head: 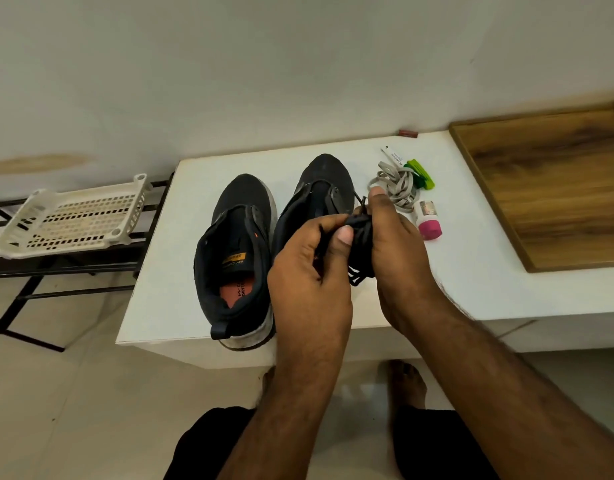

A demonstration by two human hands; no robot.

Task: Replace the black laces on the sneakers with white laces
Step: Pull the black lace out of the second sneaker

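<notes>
Left of both hands, the left sneaker (238, 258) is sitting unlaced on the white table (153, 278). The left hand (309, 271) is pinching the bundled black laces (361, 244) over the right sneaker (319, 195); the right hand (395, 244) is gripping the same bundle. Just beyond the right hand, the white laces (399, 183) are lying coiled.

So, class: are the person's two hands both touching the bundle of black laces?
Touching. The head view shows the left hand and the right hand both gripping the bundle of black laces, with fingers and thumbs curled round it above the table.
</notes>
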